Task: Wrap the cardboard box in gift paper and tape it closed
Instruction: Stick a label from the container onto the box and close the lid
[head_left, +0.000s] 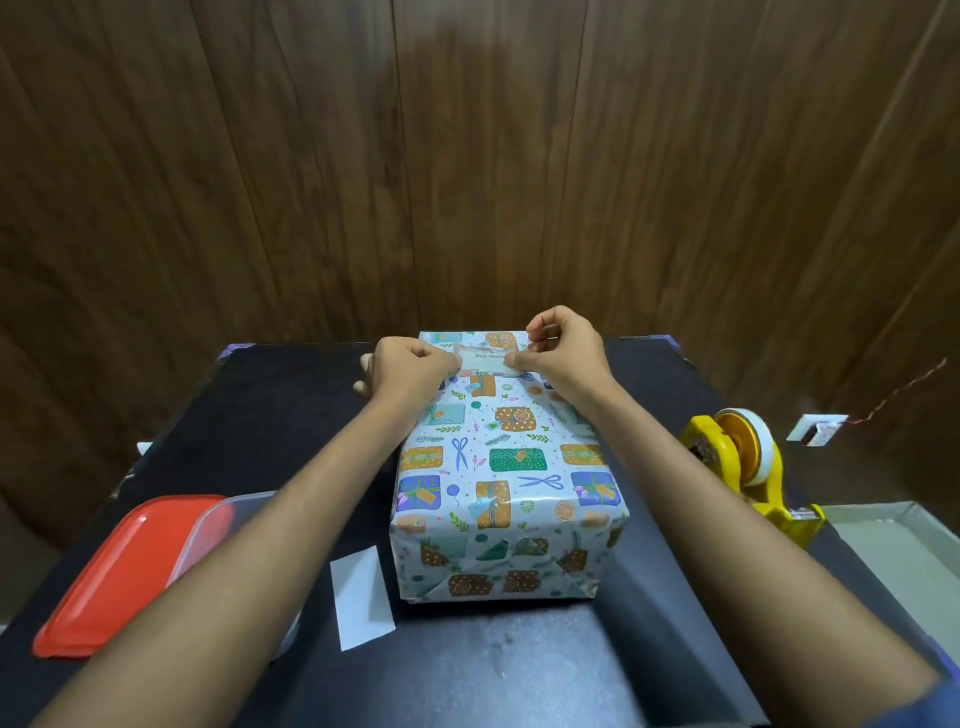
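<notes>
The box (506, 467) stands on the black table (519, 665), fully covered in white gift paper printed with presents and scissors, its near end folded shut. A small "Best Wishes" card (485, 358) lies on the far part of its top. My left hand (410, 371) pinches the card's left edge with curled fingers. My right hand (563, 353) pinches the card's right edge between thumb and fingers. Both forearms reach over the box's sides.
A yellow tape dispenser (743, 462) stands at the right. A clear container with a red lid (130, 571) sits at the left, and a white paper strip (361, 597) lies beside the box. A grey tray (893, 551) is at the right edge. A wood-panelled wall rises behind.
</notes>
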